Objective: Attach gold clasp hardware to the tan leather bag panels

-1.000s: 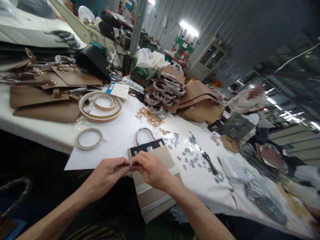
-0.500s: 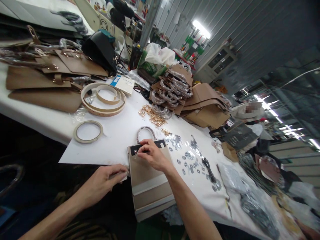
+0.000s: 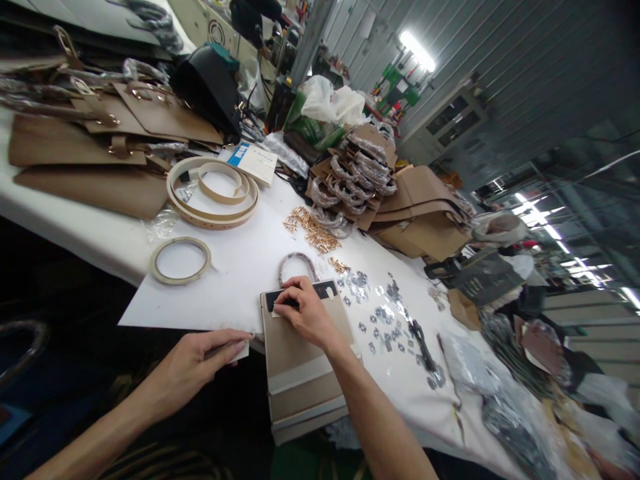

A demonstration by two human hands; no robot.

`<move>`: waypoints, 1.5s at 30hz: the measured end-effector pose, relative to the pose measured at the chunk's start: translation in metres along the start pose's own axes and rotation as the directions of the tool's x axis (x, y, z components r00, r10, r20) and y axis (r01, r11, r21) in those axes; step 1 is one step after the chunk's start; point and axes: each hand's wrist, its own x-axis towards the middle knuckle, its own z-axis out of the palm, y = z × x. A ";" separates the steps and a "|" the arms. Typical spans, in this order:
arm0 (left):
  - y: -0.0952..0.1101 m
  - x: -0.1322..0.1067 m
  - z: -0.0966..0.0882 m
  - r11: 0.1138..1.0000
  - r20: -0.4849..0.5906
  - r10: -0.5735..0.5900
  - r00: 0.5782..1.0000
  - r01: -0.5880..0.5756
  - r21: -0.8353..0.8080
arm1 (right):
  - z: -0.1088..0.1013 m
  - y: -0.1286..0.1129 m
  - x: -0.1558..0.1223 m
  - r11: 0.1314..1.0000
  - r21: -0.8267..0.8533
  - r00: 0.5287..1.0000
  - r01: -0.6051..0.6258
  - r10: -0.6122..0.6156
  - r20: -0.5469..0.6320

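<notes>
In front of me a beige bag panel [image 3: 310,343] with a black strip along its top edge lies on the table's edge, its lower part hanging over. A wrapped loop handle [image 3: 296,261] sticks out beyond the strip. My right hand [image 3: 301,308] is closed in a pinch at the left part of the black strip, with a small pale piece [image 3: 277,310] at its fingertips. To the left, my left hand [image 3: 215,357] pinches a small white piece [image 3: 242,351] between thumb and fingers, apart from the panel.
A roll of tape [image 3: 181,260] and coiled beige strips [image 3: 213,193] lie to the left. Gold-coloured fittings [image 3: 311,230] are heaped behind the panel, small metal plates [image 3: 387,327] scattered on the right. Brown bag pieces [image 3: 90,190] and wrapped handles [image 3: 350,183] stand farther back.
The camera view has shifted slightly. My left hand has drawn a little away from the panel to the left. At the strip, the right fingers now press lower over the spot where metal showed.
</notes>
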 end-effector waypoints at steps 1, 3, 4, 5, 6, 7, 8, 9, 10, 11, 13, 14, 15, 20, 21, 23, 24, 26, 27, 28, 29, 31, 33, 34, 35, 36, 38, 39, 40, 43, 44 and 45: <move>-0.002 0.000 -0.001 1.000 0.000 0.005 1.000 -0.005 0.010 | -0.001 0.000 0.001 1.000 -0.012 1.000 0.006 -0.006 0.001; -0.005 0.000 -0.003 0.998 0.013 0.033 0.999 -0.034 0.047 | -0.003 -0.001 0.005 0.999 -0.040 1.000 0.014 -0.013 0.026; -0.006 0.001 -0.004 0.996 0.018 0.050 0.999 -0.051 0.070 | -0.004 -0.002 0.006 0.998 -0.057 0.999 0.020 -0.018 0.045; -0.006 0.001 -0.005 0.993 0.022 0.063 0.998 -0.065 0.094 | -0.005 -0.003 0.007 0.997 -0.075 0.998 0.030 -0.025 0.061; -0.006 0.001 -0.006 0.991 0.024 0.070 0.997 -0.072 0.114 | -0.006 -0.004 0.008 0.995 -0.093 0.997 0.042 -0.035 0.068; -0.005 0.001 -0.007 0.989 0.019 0.071 0.997 -0.073 0.128 | -0.005 -0.004 0.007 0.992 -0.111 0.997 0.055 -0.049 0.061; -0.004 0.001 -0.008 0.988 0.010 0.070 0.998 -0.070 0.138 | -0.004 -0.005 0.005 0.989 -0.129 0.997 0.070 -0.066 0.037; -0.002 0.001 -0.009 0.987 0.000 0.069 0.998 -0.068 0.143 | -0.001 -0.004 0.002 0.985 -0.147 0.996 0.089 -0.090 0.001; 0.000 0.001 -0.010 0.987 -0.010 0.073 0.997 -0.071 0.143 | 0.002 -0.003 -0.002 0.980 -0.168 0.992 0.112 -0.120 -0.039; 0.002 0.001 -0.010 0.987 -0.016 0.079 0.997 -0.076 0.141 | 0.006 -0.001 -0.007 0.972 -0.189 0.985 0.138 -0.155 -0.079; 0.004 0.001 -0.012 0.988 -0.021 0.082 0.996 -0.078 0.130 | 0.014 0.005 -0.017 0.951 -0.238 0.963 0.199 -0.235 -0.133; 0.004 0.001 -0.012 0.990 -0.019 0.078 0.997 -0.075 0.121 | 0.018 0.009 -0.022 0.936 -0.269 0.951 0.227 -0.272 -0.145; 0.004 0.001 -0.013 0.991 -0.016 0.073 0.997 -0.071 0.110 | 0.022 0.013 -0.027 0.919 -0.305 0.940 0.252 -0.307 -0.147; 0.003 0.002 -0.015 0.998 -0.015 0.046 0.999 -0.045 0.051 | 0.037 0.017 -0.051 0.793 -0.528 0.913 0.305 -0.401 -0.074; 0.004 0.002 -0.016 0.998 -0.015 0.046 0.999 -0.045 0.042 | 0.040 0.014 -0.055 0.772 -0.567 0.919 0.289 -0.389 -0.062; 0.004 0.003 -0.017 0.998 -0.014 0.055 0.998 -0.055 0.028 | 0.045 0.005 -0.060 0.745 -0.618 0.937 0.252 -0.348 -0.038; 0.004 0.003 -0.017 0.998 -0.016 0.060 0.998 -0.060 0.023 | 0.047 0.001 -0.061 0.741 -0.630 0.946 0.235 -0.323 -0.027; 0.003 0.005 -0.018 0.998 -0.020 0.065 0.998 -0.064 0.027 | 0.050 -0.006 -0.061 0.753 -0.626 0.962 0.203 -0.272 -0.015; 0.003 0.005 -0.018 0.997 -0.017 0.065 0.998 -0.064 0.036 | 0.050 -0.009 -0.060 0.764 -0.616 0.967 0.191 -0.253 -0.013; 0.003 0.006 -0.017 0.997 -0.013 0.065 0.998 -0.064 0.048 | 0.050 -0.010 -0.059 0.776 -0.603 0.971 0.183 -0.240 -0.014; 0.003 0.006 -0.017 0.996 -0.010 0.067 0.998 -0.066 0.062 | 0.049 -0.010 -0.058 0.789 -0.587 0.972 0.178 -0.233 -0.018; 0.007 0.008 -0.017 0.992 -0.019 0.081 0.996 -0.079 0.099 | 0.045 -0.008 -0.057 0.818 -0.543 0.970 0.190 -0.240 -0.024; 0.015 0.012 -0.015 0.983 -0.054 0.117 0.992 -0.108 0.146 | 0.039 -0.004 -0.057 0.866 -0.461 0.967 0.195 -0.247 -0.055; 0.020 0.016 -0.013 0.976 -0.074 0.141 0.987 -0.126 0.179 | 0.036 -0.003 -0.057 0.895 -0.408 0.968 0.179 -0.234 -0.088; 0.025 0.020 -0.011 0.966 -0.087 0.169 0.982 -0.147 0.215 | 0.034 -0.001 -0.057 0.921 -0.356 0.969 0.159 -0.215 -0.123; 0.030 0.025 -0.008 0.952 -0.097 0.203 0.974 -0.173 0.251 | 0.032 0.001 -0.056 0.939 -0.313 0.969 0.139 -0.195 -0.154; 0.038 0.036 -0.001 0.916 -0.098 0.270 0.958 -0.225 0.333 | 0.031 0.003 -0.056 0.955 -0.270 0.965 0.126 -0.181 -0.188; 0.040 0.041 0.003 0.894 -0.097 0.293 0.951 -0.236 0.380 | 0.031 0.005 -0.056 0.955 -0.262 0.962 0.139 -0.193 -0.192; 0.042 0.046 0.007 0.874 -0.098 0.302 0.948 -0.235 0.425 | 0.032 0.006 -0.056 0.954 -0.256 0.958 0.157 -0.211 -0.196; 0.044 0.057 0.016 0.848 -0.115 0.270 0.956 -0.180 0.498 | 0.036 0.010 -0.056 0.956 -0.245 0.943 0.161 -0.222 -0.246; 0.044 0.059 0.017 0.856 -0.125 0.257 0.958 -0.166 0.489 | 0.037 0.010 -0.056 0.953 -0.263 0.941 0.154 -0.223 -0.255; 0.044 0.060 0.017 0.871 -0.133 0.248 0.960 -0.161 0.464 | 0.039 0.011 -0.056 0.944 -0.295 0.942 0.150 -0.227 -0.248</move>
